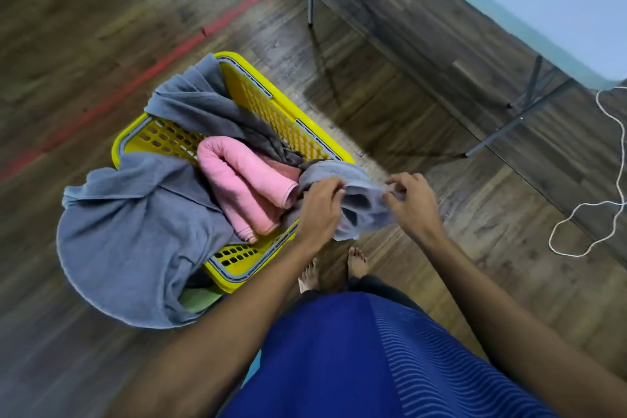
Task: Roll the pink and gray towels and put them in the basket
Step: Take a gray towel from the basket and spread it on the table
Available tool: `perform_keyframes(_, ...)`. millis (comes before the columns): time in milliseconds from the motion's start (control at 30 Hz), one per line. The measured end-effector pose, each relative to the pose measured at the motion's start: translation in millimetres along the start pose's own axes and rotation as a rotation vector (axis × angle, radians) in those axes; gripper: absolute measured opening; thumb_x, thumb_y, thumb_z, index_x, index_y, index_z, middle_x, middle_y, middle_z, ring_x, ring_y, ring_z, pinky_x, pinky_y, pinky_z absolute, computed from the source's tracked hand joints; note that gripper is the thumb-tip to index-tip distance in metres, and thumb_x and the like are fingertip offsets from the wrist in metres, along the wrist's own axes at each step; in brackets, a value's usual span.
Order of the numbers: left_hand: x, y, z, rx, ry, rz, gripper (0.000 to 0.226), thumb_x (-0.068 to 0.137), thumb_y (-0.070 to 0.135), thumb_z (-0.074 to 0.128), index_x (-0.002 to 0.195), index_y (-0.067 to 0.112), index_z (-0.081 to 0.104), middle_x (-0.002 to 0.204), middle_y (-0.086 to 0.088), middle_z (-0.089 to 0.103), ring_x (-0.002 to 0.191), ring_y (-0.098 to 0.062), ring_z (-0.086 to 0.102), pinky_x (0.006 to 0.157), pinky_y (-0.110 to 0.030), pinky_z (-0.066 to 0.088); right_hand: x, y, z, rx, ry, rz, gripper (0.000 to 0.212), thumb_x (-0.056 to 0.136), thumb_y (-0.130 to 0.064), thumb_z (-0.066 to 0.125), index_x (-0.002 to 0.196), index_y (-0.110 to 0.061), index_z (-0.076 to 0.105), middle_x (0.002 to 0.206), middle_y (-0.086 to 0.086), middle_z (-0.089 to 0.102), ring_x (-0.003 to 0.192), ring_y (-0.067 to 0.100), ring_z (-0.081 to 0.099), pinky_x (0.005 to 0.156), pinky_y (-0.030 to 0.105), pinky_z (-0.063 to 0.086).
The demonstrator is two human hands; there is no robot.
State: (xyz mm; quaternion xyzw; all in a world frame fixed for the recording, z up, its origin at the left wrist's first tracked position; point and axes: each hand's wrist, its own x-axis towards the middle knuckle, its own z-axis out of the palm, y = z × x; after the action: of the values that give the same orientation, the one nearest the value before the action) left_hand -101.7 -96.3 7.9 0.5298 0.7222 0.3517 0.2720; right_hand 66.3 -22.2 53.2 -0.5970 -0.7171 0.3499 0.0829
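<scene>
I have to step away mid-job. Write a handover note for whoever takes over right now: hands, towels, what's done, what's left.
Left hand: grips the small gray terry towel over the near corner of the yellow perforated plastic basket.
Right hand: pinches the same towel's other side.
Pink terry towel: lies in the basket, apparently rolled and bent double.
Large gray towel: hangs unrolled over the basket's left rim.
Second gray towel: drapes loose over the far corner.
Done: pink towel is in.
Left: roll the held towel and the two draped ones, then put them in the basket.
</scene>
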Motion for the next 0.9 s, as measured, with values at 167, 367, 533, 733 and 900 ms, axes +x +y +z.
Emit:
perform_keyframes(167,23.6,48.6,21.6,-0.006,-0.096,0.113,0.018,0.094,0.018,0.041,0.094,0.01,0.057,0.09,-0.009,0.059,0.087,-0.027,0.052,0.078,-0.042,0.04,8.3,-10.0,-7.5,0.168,-0.075,-0.137,0.016,0.087,-0.015,0.069,0.103,-0.014,0.069,0.091,0.0,0.064,0.085,0.01,0.058,0.076,0.022,0.042)
perform_keyframes(367,24.3,57.9,26.4,-0.036,-0.03,0.074,0.014,0.096,0.021,0.041,0.096,0.012,0.051,0.091,-0.001,0.05,0.087,-0.022,0.048,0.076,-0.035,0.037,7.2,-9.8,-27.1,0.27,-0.109,-0.177,0.014,0.095,-0.012,0.057,0.087,-0.014,0.067,0.067,-0.01,0.059,0.06,-0.002,0.052,0.056,0.013,0.038)
perform_keyframes(533,13.7,38.0,25.7,0.091,-0.035,-0.016,0.031,0.08,0.004,0.05,0.11,0.011,0.052,0.103,-0.01,0.059,0.094,-0.029,0.053,0.08,-0.042,0.043,5.6,-3.2,-35.1,0.262,-0.071,-0.22,0.017,0.097,-0.011,0.051,0.087,-0.012,0.065,0.072,0.001,0.061,0.07,0.019,0.056,0.064,0.034,0.042)
perform_keyframes(733,5.7,-8.2,0.8,0.167,0.022,-0.224,0.036,0.08,-0.007,0.05,0.111,0.005,0.064,0.109,-0.017,0.066,0.103,-0.033,0.061,0.092,-0.037,0.041,8.7,6.5,-53.3,0.301,0.029,-0.157,0.015,0.097,-0.013,0.052,0.097,-0.012,0.067,0.078,-0.006,0.058,0.073,0.007,0.051,0.066,0.022,0.039)
perform_keyframes(900,18.0,25.6,-17.4,0.058,0.035,-0.161,0.03,0.084,0.009,0.044,0.105,0.0,0.064,0.106,-0.018,0.067,0.099,-0.03,0.06,0.087,-0.035,0.04,24.0,26.5,-57.3,0.084,0.136,0.029,0.019,0.096,-0.019,0.054,0.103,-0.012,0.07,0.098,0.008,0.059,0.094,0.021,0.054,0.074,0.027,0.034)
